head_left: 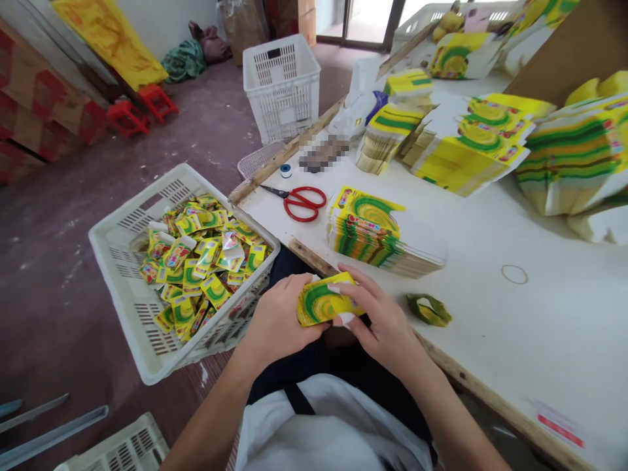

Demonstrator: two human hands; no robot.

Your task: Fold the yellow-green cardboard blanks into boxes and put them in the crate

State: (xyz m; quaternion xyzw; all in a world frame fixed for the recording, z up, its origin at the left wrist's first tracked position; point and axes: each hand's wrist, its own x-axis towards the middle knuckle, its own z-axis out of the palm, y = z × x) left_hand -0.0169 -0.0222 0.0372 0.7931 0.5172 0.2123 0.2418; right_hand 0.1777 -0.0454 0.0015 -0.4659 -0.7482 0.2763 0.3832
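Observation:
My left hand [279, 320] and my right hand [380, 317] both grip one small yellow and green printed carton [322, 301], held over my lap at the table's near edge. The left fingers curl round its left end and the right fingers press on its top and right side. Just beyond it a stack of flat printed cartons [370, 229] lies on the white table [515, 327]. To my left a white plastic basket [142, 327] holds several folded cartons [199, 261] of the same print.
Red-handled scissors [301, 201] and a small tape roll [286, 171] lie on the table's left part. A crumpled green scrap [429, 309] and a rubber band [514, 274] lie to the right. Larger card stacks [471, 147] fill the far side. An empty white basket [282, 85] stands on the floor.

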